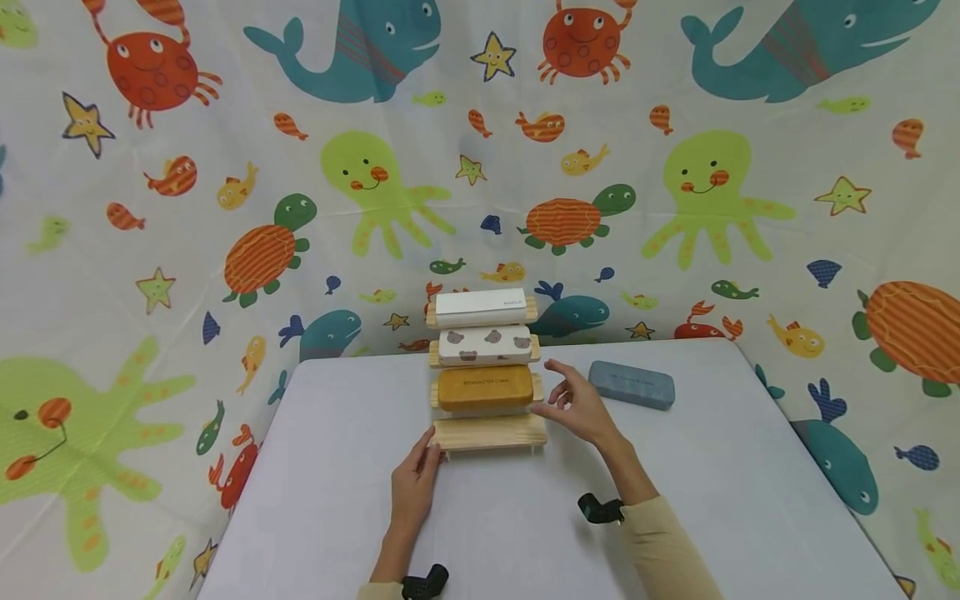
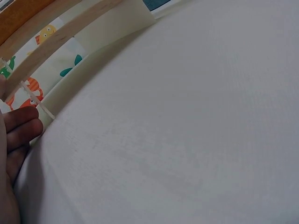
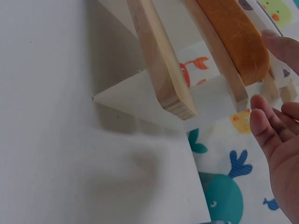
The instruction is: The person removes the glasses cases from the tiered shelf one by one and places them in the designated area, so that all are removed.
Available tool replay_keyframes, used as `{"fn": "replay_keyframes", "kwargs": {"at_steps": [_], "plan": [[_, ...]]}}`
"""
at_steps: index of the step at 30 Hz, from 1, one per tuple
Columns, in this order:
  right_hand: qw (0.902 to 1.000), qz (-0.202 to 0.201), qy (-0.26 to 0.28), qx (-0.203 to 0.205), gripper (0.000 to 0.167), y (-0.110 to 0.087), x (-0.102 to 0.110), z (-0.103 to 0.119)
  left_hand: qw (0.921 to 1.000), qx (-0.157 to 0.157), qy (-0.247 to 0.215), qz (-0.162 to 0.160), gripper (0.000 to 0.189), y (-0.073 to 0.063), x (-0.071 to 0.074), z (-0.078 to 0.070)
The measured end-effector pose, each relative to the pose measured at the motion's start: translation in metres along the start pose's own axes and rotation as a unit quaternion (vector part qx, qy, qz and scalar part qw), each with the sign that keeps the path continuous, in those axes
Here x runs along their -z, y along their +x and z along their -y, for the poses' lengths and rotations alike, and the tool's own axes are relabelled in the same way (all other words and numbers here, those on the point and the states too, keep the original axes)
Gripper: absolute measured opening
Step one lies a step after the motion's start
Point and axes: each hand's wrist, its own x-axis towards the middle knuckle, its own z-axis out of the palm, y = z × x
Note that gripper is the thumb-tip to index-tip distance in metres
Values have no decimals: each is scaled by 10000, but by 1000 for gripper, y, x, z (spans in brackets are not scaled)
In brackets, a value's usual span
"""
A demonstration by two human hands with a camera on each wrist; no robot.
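While the left hand [image 1: 414,485] touches the rack [image 1: 491,432] straight-fingered, the right [image 1: 582,407] gapes beside a blue case [image 1: 632,385].

The left sleeve [image 1: 380,592] and right sleeve [image 1: 667,546] are plain beige. Beside their ends sit the left camera [image 1: 429,582] and right camera [image 1: 597,509], both small and black, with rounded, bent bodies.

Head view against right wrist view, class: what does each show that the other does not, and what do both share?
Only the head view: the left hand at the left end of the bare bottom board, lettering on the ochre case, dark devices on both wrists.
Only the right wrist view: that board's right end face, and a red crab print through the gap above it.
Both: the right hand near that case, the board, the table and the sea-animal backdrop.
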Motion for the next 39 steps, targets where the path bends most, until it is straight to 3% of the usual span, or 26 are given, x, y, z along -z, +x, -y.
{"fn": "replay_keyframes", "kwargs": {"at_steps": [8,39], "plan": [[9994,224,153,-198,87,3,-7,1,10000,-25,29,7,39,1,1,1],[9978,312,198,-559,91,8,-26,17,10000,-80,27,-5,39,5,3,0]]}}
